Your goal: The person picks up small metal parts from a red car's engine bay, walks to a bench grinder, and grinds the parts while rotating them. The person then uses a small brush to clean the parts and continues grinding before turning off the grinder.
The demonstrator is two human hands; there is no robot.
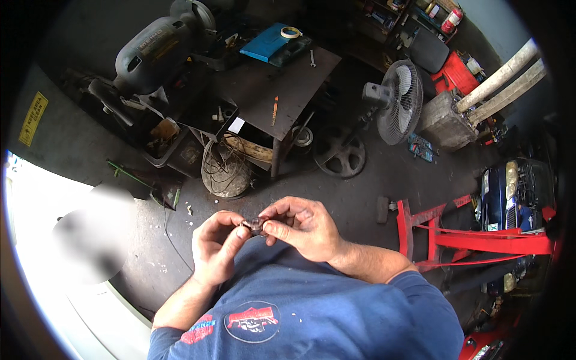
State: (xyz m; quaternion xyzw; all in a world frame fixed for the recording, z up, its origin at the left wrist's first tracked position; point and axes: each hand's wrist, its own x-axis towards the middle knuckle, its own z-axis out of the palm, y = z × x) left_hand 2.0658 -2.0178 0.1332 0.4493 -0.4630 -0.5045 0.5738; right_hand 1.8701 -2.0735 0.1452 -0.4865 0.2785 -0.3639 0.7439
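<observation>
In front of my chest, both hands pinch one small dark metallic part (254, 225); its exact kind is too small to make out. My left hand (217, 243) grips its left end between thumb and fingers. On the other end, my right hand (303, 228) presses with the thumb while its fingers curl behind. The fingertips cover much of the part and look grimy.
Ahead stands a dark metal workbench (252, 90) with a bench grinder (153, 54), a blue folder (264, 43), a tape roll (291, 32) and a wrench (312, 58). To the right are a fan (399, 102), a red steel frame (492, 242) and a car (510, 192).
</observation>
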